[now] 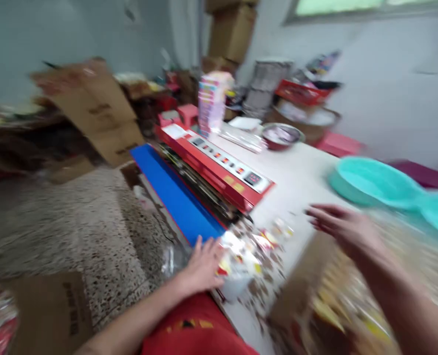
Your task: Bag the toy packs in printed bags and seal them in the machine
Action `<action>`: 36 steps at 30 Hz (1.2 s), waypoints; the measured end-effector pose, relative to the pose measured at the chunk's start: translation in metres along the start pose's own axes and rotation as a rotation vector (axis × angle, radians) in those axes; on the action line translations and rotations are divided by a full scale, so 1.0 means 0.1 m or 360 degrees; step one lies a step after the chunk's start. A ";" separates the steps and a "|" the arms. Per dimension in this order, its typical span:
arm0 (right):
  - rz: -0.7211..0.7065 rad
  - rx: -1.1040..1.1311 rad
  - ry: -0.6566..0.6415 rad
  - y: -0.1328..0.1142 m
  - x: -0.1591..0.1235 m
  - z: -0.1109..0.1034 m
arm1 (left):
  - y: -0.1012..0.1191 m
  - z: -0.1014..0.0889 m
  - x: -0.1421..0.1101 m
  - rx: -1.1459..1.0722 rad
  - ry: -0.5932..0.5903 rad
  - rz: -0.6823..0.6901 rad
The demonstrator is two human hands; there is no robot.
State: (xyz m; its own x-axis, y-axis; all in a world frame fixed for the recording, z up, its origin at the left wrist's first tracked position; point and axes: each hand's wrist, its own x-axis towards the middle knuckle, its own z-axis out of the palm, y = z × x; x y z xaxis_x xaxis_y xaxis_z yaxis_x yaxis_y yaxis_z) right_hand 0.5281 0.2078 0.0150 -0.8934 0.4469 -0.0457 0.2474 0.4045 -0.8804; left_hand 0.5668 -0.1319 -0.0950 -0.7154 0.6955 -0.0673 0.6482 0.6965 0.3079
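Observation:
My left hand [204,264] rests with spread fingers against a pale tub [237,281] heaped with small white, red and yellow wrapped packets; I see nothing gripped in it. My right hand [346,228], blurred by motion, hovers over an open cardboard box [296,281], fingers stretched to the left and nothing visible in them. Inside the box lie yellowish pieces in clear plastic [329,305]. A long red sealing machine [215,167] with a blue shelf [178,190] stands ahead of my left hand. A few loose packets [268,237] lie beside the tub among brown crumbs.
Turquoise basins [377,180] stand on the right. Farther back on the white table [296,167] are a bowl [281,135], clear plastic film [243,138] and a colourful bag [211,103]. Cardboard [104,116] leans on the left above a speckled floor [93,222].

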 end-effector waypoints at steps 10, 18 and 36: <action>0.0373 0.0609 0.0096 0.82 -0.87 0.98 | -0.15 0.24 0.22 0.0171 0.0120 0.0150; 0.0348 0.0722 0.0181 1.30 -0.91 1.35 | -0.13 0.24 0.25 0.0175 0.0139 0.0136; 0.0148 0.0397 0.0217 1.26 -1.10 1.54 | -0.14 0.05 0.85 -0.0024 -0.0007 0.0416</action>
State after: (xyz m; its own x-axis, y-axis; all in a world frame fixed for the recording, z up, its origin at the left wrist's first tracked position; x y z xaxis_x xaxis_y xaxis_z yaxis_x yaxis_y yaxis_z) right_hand 0.5999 0.0865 -0.1638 -0.8083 0.5830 -0.0828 0.2113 0.1559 -0.9649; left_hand 0.4985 -0.0815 -0.1093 -0.5229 0.8523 0.0127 0.8069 0.4901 0.3297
